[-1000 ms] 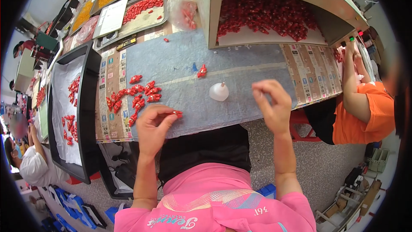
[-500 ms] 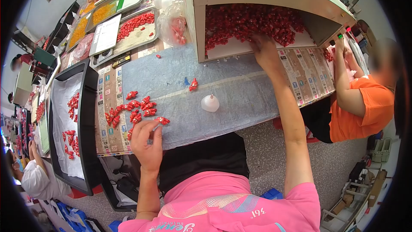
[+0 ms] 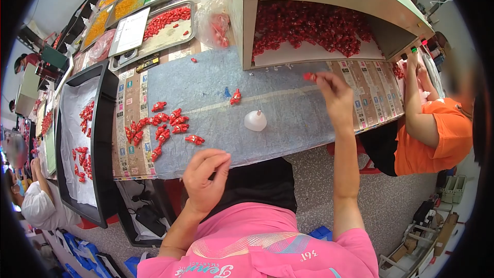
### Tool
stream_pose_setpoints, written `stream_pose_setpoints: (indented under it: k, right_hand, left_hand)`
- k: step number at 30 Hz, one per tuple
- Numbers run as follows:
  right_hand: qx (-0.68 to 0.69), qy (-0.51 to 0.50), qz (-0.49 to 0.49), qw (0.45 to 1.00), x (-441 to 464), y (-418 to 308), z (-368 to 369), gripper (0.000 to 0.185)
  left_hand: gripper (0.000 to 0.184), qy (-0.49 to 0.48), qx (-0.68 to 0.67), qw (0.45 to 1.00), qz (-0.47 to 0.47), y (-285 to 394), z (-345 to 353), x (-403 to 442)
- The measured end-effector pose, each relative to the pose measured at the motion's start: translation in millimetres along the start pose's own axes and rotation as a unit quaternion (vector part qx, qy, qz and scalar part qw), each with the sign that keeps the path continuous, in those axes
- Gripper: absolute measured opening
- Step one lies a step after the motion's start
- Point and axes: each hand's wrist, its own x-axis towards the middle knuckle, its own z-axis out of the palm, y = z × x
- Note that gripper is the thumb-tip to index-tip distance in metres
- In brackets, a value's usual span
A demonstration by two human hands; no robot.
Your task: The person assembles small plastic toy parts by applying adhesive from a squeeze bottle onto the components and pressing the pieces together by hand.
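Note:
Between the thumb and fingers of my right hand (image 3: 335,92) is a small red piece (image 3: 310,76), above the right part of the blue-grey mat (image 3: 293,123). My left hand (image 3: 207,175) is at the mat's front edge, thumb and fingertips together; whether anything is between them is too small to tell. Just beyond it one red piece (image 3: 194,139) lies on the mat, with a cluster of several red pieces (image 3: 161,133) to its left. A white squeeze bottle (image 3: 256,120) stands mid-mat, and a single red piece (image 3: 235,96) lies behind it.
An open-fronted box (image 3: 248,31) at the back holds a heap of red pieces. On the left is a black tray (image 3: 106,123) lined with white. Metal trays (image 3: 192,25) and a plastic bag (image 3: 212,23) are at the back left. A person in orange (image 3: 446,128) sits at the right.
My right hand has come out of the box toward me with a red piece. My left hand has moved right and nearer me, away from the red piece beside it.

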Motion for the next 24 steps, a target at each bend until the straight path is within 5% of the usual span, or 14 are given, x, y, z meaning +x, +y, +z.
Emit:
stream_pose_setpoints:
  k: [5,10,13,16,20,22,24]
  right_hand:
    - [0.1,-0.076,0.067,0.99,-86.8,-46.1,15.4,0.012]
    - [0.084,-0.15,-0.018,0.985,-124.4,-55.5,31.6,0.009]
    - [0.169,-0.144,0.027,0.975,-136.1,-53.4,43.1,0.009]
    - [0.27,-0.124,0.134,0.945,-147.2,-55.0,54.3,0.008]
    - [0.275,-0.165,0.149,0.935,-153.1,-47.7,61.1,0.008]
    - [0.137,-0.175,0.002,0.975,-144.2,-38.6,58.8,0.013]
    - [0.071,-0.126,-0.028,0.989,-127.2,-37.7,61.1,0.026]
  left_hand:
    - [0.021,-0.053,-0.051,0.997,0.033,16.5,18.8,4.6]
    - [0.033,-0.109,-0.149,0.981,-0.056,25.8,29.7,6.0]
    - [0.026,-0.138,-0.488,0.811,-0.291,22.6,33.8,3.2]
    - [0.025,-0.14,-0.519,0.772,-0.338,15.3,30.4,1.0]
    - [0.024,-0.115,-0.516,0.788,-0.316,10.1,28.9,-4.8]
    - [0.02,-0.086,-0.516,0.799,-0.296,6.9,28.7,-5.9]
    - [0.019,-0.079,-0.526,0.784,-0.321,7.6,22.6,-3.2]
